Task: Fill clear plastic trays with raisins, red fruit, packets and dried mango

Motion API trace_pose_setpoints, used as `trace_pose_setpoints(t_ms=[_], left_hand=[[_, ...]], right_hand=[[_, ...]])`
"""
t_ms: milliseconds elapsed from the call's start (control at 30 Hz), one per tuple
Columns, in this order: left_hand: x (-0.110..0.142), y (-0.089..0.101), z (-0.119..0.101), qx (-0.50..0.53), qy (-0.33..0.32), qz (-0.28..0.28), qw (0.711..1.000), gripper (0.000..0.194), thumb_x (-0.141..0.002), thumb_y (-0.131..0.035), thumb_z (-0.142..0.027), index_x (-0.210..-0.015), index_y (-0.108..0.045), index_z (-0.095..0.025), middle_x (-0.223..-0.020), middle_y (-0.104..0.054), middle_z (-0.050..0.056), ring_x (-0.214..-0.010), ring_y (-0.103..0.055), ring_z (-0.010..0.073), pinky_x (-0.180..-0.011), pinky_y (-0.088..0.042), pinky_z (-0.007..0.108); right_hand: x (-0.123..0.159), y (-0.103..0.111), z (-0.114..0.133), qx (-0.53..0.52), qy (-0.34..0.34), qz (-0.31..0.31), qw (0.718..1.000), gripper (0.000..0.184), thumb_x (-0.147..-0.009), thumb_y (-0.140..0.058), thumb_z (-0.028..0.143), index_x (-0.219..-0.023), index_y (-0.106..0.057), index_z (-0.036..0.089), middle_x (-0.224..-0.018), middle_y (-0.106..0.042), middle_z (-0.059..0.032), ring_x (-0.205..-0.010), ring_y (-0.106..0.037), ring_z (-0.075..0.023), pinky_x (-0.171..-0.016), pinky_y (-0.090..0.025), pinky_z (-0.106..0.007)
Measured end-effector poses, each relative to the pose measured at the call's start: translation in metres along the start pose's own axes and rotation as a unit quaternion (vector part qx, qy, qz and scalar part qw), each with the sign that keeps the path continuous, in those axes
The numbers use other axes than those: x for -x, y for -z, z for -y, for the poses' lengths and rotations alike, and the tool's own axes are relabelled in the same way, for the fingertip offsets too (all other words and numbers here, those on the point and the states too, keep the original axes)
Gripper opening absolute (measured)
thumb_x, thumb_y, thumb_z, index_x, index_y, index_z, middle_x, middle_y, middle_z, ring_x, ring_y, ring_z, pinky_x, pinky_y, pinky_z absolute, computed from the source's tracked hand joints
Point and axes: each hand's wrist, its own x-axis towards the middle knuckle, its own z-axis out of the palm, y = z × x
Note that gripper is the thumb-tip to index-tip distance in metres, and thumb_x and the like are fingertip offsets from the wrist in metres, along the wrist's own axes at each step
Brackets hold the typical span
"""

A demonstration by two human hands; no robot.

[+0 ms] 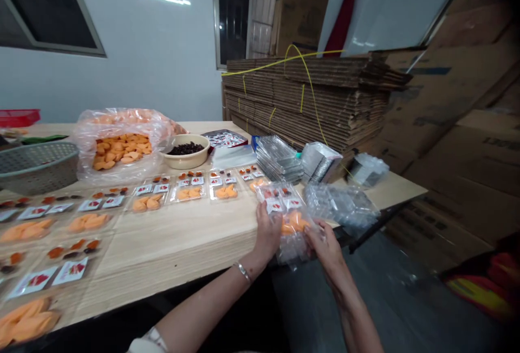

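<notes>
Clear plastic pack of orange dried fruit (293, 223) pinched between left grip (268, 232) and right grip (325, 250), both narrow; forearms (207, 304) angled forward over worktop (179, 239) edge.

**Your left hand (268, 232) and right hand (325, 250): one clear pack (293, 223) of orange slices, held between them.**
You hold it over the table edge (227, 239), printed cards (275, 206) inside, a crumpled plastic bag (341, 207) just beside. On your left wrist, a bangle (242, 272). Also on the table: rows of filled trays (189, 193), a stack of clear trays (278, 158), a bowl of dark fruit (185, 151), a bag of orange slices (122, 147). Behind: bundled flat cardboard (304, 104).
</notes>
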Motion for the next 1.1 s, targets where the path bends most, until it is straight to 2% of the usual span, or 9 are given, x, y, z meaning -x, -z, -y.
trace_pose_setpoints(t_ms=[100, 267, 367, 433, 533, 633, 833, 933, 1100], left_hand=[[-0.004, -0.013, -0.001, 0.007, 0.097, -0.019, 0.995, 0.057, -0.089, -0.051, -0.021, -0.142, -0.033, -0.011, -0.150, -0.035, 0.023, -0.143, -0.032, 0.0315, -0.116, -0.032, 0.051], [-0.006, -0.004, 0.001, 0.027, 0.093, -0.014, 0.995, 0.052, -0.094, -0.046, -0.029, -0.141, -0.031, -0.014, -0.150, -0.035, 0.021, -0.142, -0.033, 0.0268, -0.116, -0.032, 0.048], [-0.018, 0.025, 0.017, -0.014, 0.041, -0.030, 0.999, 0.042, -0.096, -0.040, -0.027, -0.135, -0.037, -0.013, -0.140, -0.044, 0.020, -0.136, -0.041, 0.0246, -0.114, -0.034, 0.047], [-0.031, 0.053, 0.033, -0.114, -0.012, -0.016, 0.993, 0.039, -0.093, -0.046, -0.024, -0.131, -0.043, -0.016, -0.141, -0.044, 0.019, -0.136, -0.039, 0.0270, -0.112, -0.033, 0.052], [-0.048, 0.096, 0.059, -0.298, -0.090, 0.047, 0.949, 0.040, -0.085, -0.058, -0.015, -0.124, -0.052, -0.020, -0.144, -0.042, 0.016, -0.137, -0.036, 0.0304, -0.109, -0.032, 0.056], [-0.057, 0.129, 0.081, -0.372, -0.114, 0.068, 0.919, 0.030, -0.085, -0.060, -0.016, -0.115, -0.060, -0.021, -0.135, -0.050, 0.013, -0.127, -0.043, 0.0283, -0.103, -0.037, 0.051], [-0.064, 0.159, 0.103, -0.391, -0.114, 0.050, 0.912, 0.019, -0.095, -0.049, -0.025, -0.105, -0.064, -0.019, -0.112, -0.058, 0.010, -0.103, -0.052, 0.0224, -0.093, -0.042, 0.042], [-0.065, 0.166, 0.107, -0.390, -0.113, 0.040, 0.913, 0.018, -0.095, -0.049, -0.025, -0.102, -0.064, -0.017, -0.105, -0.058, 0.010, -0.097, -0.053, 0.0217, -0.089, -0.042, 0.039], [-0.066, 0.174, 0.108, -0.382, -0.108, 0.028, 0.918, 0.017, -0.093, -0.055, -0.031, -0.099, -0.063, -0.017, -0.106, -0.058, 0.009, -0.100, -0.053, 0.0222, -0.090, -0.043, 0.037]], right_hand=[[-0.017, 0.010, -0.016, 0.139, 0.097, -0.026, 0.985, 0.059, -0.071, -0.066, 0.065, -0.105, -0.065, 0.017, -0.090, -0.067, -0.0082, -0.080, -0.064, -0.0260, -0.070, -0.054, -0.038], [-0.002, 0.008, -0.015, 0.312, 0.280, -0.126, 0.899, 0.075, -0.083, -0.044, 0.076, -0.118, -0.064, 0.013, -0.126, -0.054, -0.0236, -0.115, -0.053, -0.0394, -0.095, -0.043, -0.057], [0.018, 0.001, 0.001, 0.329, 0.379, -0.088, 0.860, 0.059, -0.093, -0.043, 0.064, -0.126, -0.059, 0.019, -0.131, -0.057, -0.0195, -0.124, -0.050, -0.0382, -0.104, -0.035, -0.060], [0.033, -0.006, 0.010, 0.321, 0.443, -0.038, 0.836, 0.043, -0.095, -0.050, 0.051, -0.129, -0.057, 0.027, -0.131, -0.060, -0.0129, -0.125, -0.051, -0.0350, -0.108, -0.030, -0.060], [0.052, -0.028, 0.017, 0.280, 0.504, 0.049, 0.815, 0.033, -0.096, -0.052, 0.032, -0.128, -0.057, 0.032, -0.129, -0.063, -0.0065, -0.124, -0.054, -0.0315, -0.108, -0.034, -0.056], [0.060, -0.070, 0.011, 0.237, 0.490, 0.118, 0.830, 0.039, -0.096, -0.043, 0.017, -0.132, -0.054, 0.027, -0.129, -0.062, -0.0088, -0.124, -0.053, -0.0288, -0.102, -0.045, -0.051], [0.022, -0.175, -0.016, 0.280, 0.407, 0.111, 0.862, 0.050, -0.089, -0.029, 0.003, -0.132, -0.054, 0.010, -0.122, -0.060, -0.0211, -0.115, -0.055, -0.0337, -0.097, -0.047, -0.056], [-0.003, -0.207, -0.017, 0.336, 0.349, 0.123, 0.866, 0.054, -0.085, -0.026, -0.002, -0.130, -0.055, 0.003, -0.119, -0.059, -0.0263, -0.111, -0.055, -0.0352, -0.095, -0.046, -0.055], [-0.034, -0.241, -0.005, 0.387, 0.276, 0.187, 0.860, 0.042, -0.096, -0.033, 0.013, -0.134, -0.049, 0.001, -0.125, -0.055, -0.0286, -0.116, -0.053, -0.0353, -0.097, -0.044, -0.049]])
